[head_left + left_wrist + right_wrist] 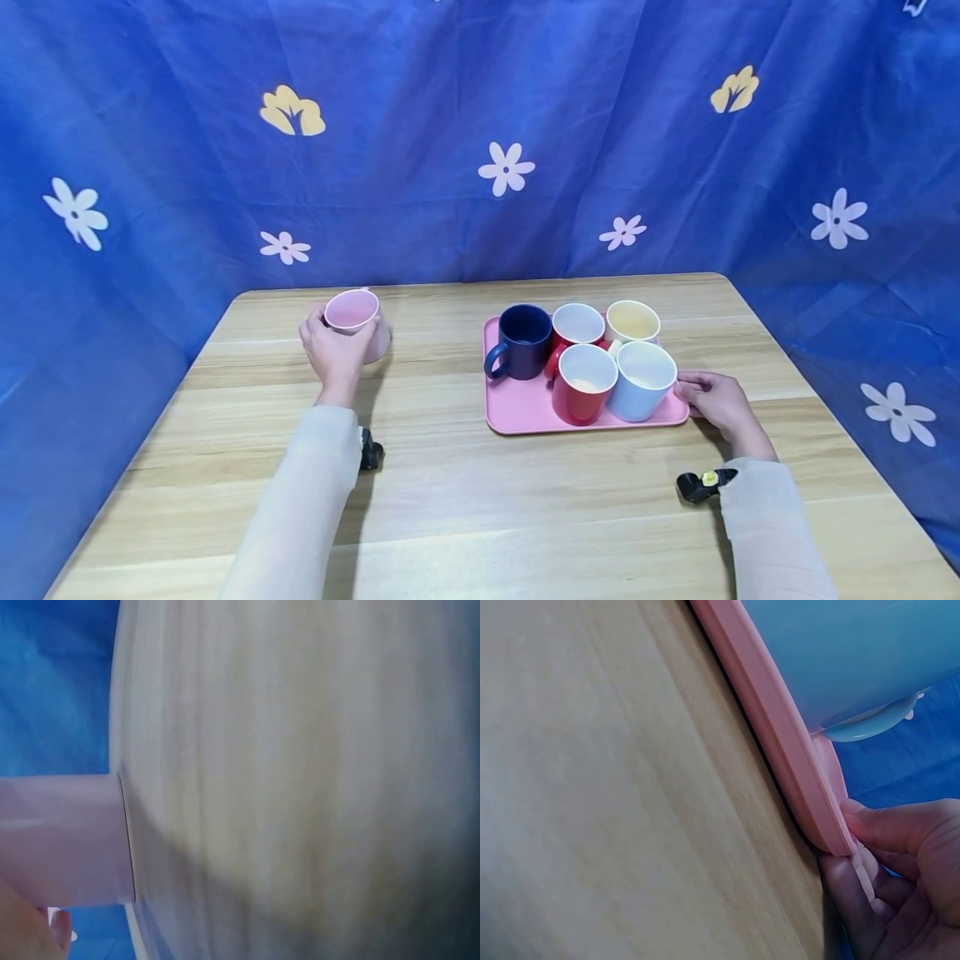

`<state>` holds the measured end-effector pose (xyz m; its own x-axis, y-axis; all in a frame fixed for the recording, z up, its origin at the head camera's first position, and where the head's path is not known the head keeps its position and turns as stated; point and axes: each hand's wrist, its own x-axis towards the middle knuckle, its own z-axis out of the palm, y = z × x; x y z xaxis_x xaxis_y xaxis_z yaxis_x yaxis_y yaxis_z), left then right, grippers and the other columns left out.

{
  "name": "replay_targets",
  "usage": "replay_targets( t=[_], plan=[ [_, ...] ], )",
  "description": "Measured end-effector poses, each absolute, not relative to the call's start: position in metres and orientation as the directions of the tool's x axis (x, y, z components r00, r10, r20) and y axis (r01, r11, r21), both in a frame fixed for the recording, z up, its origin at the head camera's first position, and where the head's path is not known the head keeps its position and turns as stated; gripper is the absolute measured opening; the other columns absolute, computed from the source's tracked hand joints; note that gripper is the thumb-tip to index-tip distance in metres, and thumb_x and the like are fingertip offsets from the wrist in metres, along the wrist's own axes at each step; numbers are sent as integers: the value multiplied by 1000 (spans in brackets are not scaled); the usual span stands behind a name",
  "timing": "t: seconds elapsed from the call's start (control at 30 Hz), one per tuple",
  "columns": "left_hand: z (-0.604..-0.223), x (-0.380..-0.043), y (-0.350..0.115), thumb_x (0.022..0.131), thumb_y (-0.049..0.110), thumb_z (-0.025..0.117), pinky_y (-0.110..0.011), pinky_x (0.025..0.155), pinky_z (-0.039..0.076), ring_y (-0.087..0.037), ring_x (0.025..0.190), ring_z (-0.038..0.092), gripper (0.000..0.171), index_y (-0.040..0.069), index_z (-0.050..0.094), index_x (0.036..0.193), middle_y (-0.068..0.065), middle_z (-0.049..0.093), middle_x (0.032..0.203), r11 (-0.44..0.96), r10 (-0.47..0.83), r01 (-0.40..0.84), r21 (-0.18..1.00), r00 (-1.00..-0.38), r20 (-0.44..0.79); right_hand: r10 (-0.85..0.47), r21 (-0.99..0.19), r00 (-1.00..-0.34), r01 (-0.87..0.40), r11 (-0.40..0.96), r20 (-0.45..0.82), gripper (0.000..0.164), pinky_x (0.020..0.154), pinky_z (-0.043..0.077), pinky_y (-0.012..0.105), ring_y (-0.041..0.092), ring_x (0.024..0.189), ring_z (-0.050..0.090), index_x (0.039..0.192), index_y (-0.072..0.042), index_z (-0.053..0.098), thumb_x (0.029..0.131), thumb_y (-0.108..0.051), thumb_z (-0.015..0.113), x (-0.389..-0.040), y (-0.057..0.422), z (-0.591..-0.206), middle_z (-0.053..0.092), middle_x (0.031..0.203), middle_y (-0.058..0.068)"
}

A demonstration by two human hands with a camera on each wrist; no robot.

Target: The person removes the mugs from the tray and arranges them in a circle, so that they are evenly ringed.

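Here, the person's left hand (334, 353) holds a pink cup (354, 309) at the back left of the table (465, 517) — and the right hand (717, 402) pinches the right side of a pink tray (519, 410) with five cups (587, 390) on it.

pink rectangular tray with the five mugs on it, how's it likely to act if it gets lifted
The pink rectangular, plastic-looking tray looks fairly stiff, given its raised, even rim. Five upright cylindrical mugs crowd it, so it would probably feel heavy. Lifted only where the right hand grips its right end, it would likely tilt and mugs could slide.
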<state>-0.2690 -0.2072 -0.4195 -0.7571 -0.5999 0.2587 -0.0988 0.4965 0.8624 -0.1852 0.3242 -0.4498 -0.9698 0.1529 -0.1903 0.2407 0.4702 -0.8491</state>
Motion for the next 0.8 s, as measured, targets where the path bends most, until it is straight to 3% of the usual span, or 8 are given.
replay_targets(
  t=[0.23,0.8],
  plan=[
    [-421,-261,-202,66,42,85,-43,104,32,-28,129,35,101,4,33,144,-17,36,140,479,-583,-160,863,-793,176,162,-848,-967,253,466,-199,44,68,53,22,2,80,61,130,11,49,95,-14,58,-186,325,-451,59,119,26],
    [-419,-228,-203,76,42,78,-52,104,29,-40,130,29,99,-8,25,143,-28,33,140,512,-457,-211,832,-888,56,157,-853,-970,240,464,-188,44,68,53,22,2,80,61,130,11,49,95,-14,59,-186,328,-455,59,119,26]
  ],
)
